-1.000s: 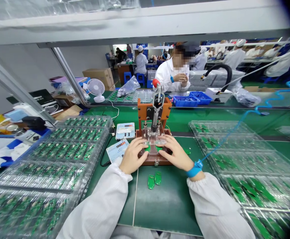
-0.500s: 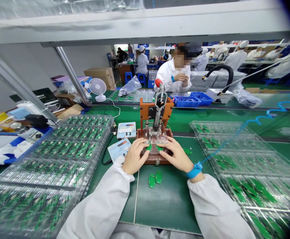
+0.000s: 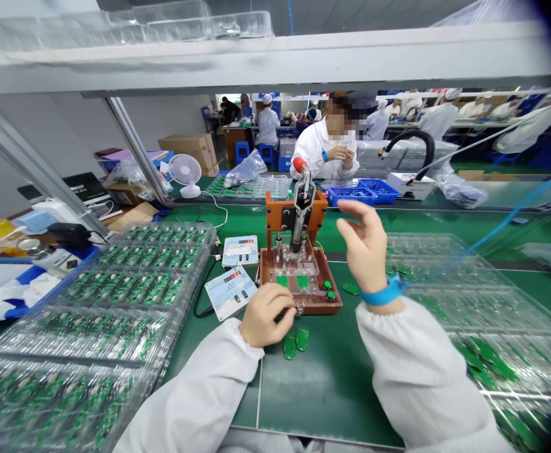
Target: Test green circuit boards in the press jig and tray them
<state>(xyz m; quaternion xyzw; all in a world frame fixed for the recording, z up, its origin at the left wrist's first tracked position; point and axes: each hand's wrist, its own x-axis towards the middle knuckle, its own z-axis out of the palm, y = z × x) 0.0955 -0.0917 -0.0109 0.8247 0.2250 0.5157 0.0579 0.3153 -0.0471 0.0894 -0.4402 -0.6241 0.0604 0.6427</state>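
A test fixture with an orange frame, a brown base (image 3: pixel 313 308) and a red-knobbed toggle clamp (image 3: pixel 300 217) stands in front of me. Two green circuit boards (image 3: pixel 303 282) lie side by side in it under a clear plate. My left hand (image 3: pixel 269 314) rests at the base's front left corner, fingers loosely bent, thumb apart, nothing visible in it. Just below it, a pair of loose green boards (image 3: pixel 296 341) lies on the mat. My right hand (image 3: pixel 364 248) is raised to the right of the clamp, thumb and fingers apart, holding nothing I can see.
Clear trays of boards stand left (image 3: pixel 128 283) and right (image 3: pixel 473 296). Two counter boxes (image 3: pixel 232 292) with red displays sit left of the fixture. One green board (image 3: pixel 350 288) lies right of it. A blue wrist cord (image 3: pixel 492 223) stretches rightward. A co-worker (image 3: pixel 325 148) sits opposite.
Both hands have left the boards in the fixture. My right hand has risen up and to the right; my left has drawn down to the base's front edge. The counter displays read differently.
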